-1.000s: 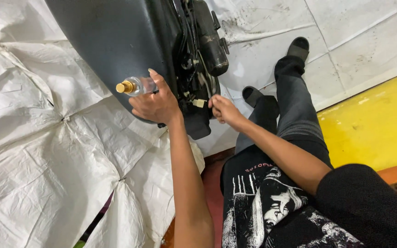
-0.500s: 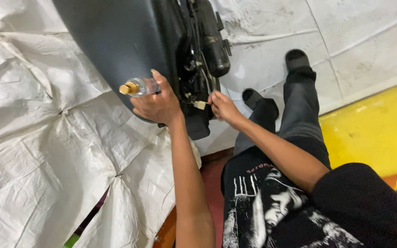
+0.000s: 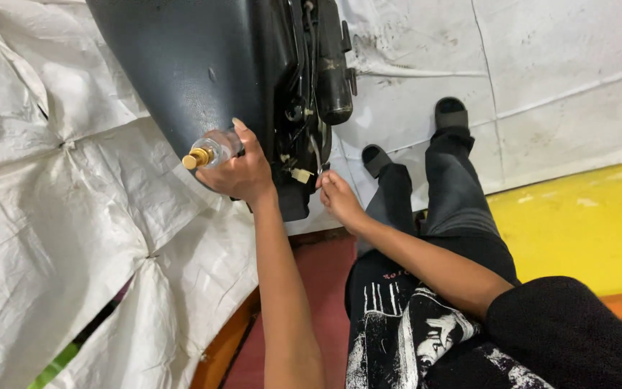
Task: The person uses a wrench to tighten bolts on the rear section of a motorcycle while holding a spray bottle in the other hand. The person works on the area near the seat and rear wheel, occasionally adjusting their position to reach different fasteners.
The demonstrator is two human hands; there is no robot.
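Observation:
My left hand [image 3: 240,171] grips a small clear glass bottle with a gold cap [image 3: 206,153], held sideways against the lower edge of a large black glossy body panel [image 3: 196,65]. My right hand [image 3: 338,198] reaches up to the wiring and a small white connector [image 3: 301,175] under the black mechanical parts [image 3: 322,65], its fingers pinched on a thin dark part there. What exactly the fingertips hold is too small to tell. My legs in dark trousers [image 3: 455,194] stretch out ahead, with black sandals [image 3: 451,114] on my feet.
White woven plastic sheeting [image 3: 59,238] covers the floor at left and behind the machine. A yellow painted floor strip [image 3: 577,223] runs at right. A reddish floor patch [image 3: 325,288] with an orange edge lies below my arms.
The view has shifted slightly down and left. Both hands stay at the same spots on the machine, the bottle still in my left hand.

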